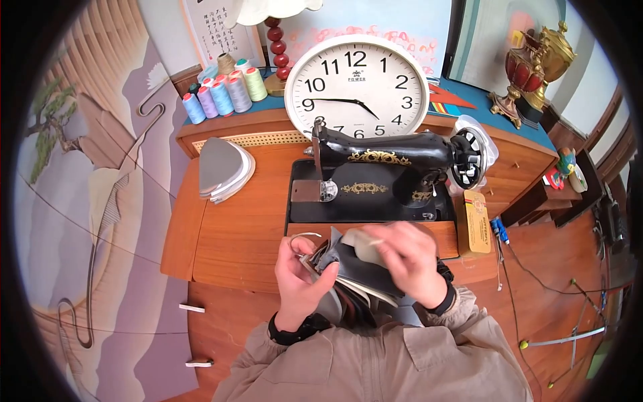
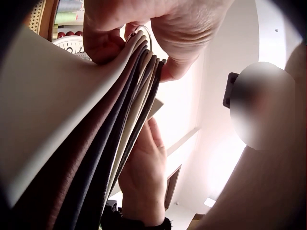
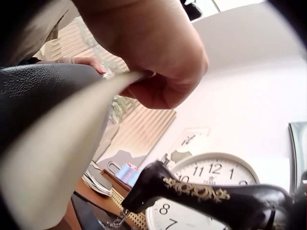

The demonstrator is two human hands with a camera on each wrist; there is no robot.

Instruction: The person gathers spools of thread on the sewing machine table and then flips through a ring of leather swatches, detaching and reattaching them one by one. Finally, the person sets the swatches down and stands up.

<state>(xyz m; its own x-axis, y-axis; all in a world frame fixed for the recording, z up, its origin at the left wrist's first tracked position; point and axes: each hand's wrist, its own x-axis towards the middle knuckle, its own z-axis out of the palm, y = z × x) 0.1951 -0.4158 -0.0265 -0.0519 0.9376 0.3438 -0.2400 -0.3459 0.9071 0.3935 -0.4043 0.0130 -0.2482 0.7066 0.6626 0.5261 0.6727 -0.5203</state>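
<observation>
My left hand (image 1: 299,278) grips a bundle of leather-like swatches at its ringed end, in front of the sewing machine (image 1: 375,161). In the left wrist view the left hand (image 2: 158,28) pinches the stack's top edge, where a thin metal ring passes; white, maroon, navy, black and cream layers (image 2: 76,177) hang down. My right hand (image 1: 408,258) pinches a pale swatch (image 1: 364,246) over a dark one. The right wrist view shows the right hand (image 3: 158,52) with thumb and fingers on the edge of the cream swatch (image 3: 53,153), beside a black grained swatch (image 3: 43,91).
A wall clock (image 1: 395,67) stands behind the machine. Thread spools (image 1: 221,97) and a lamp (image 1: 276,84) are at the back left. A swatch stack (image 1: 224,171) lies on the table's left, a yellow tin (image 1: 475,224) right. Cables (image 1: 536,285) trail along the floor.
</observation>
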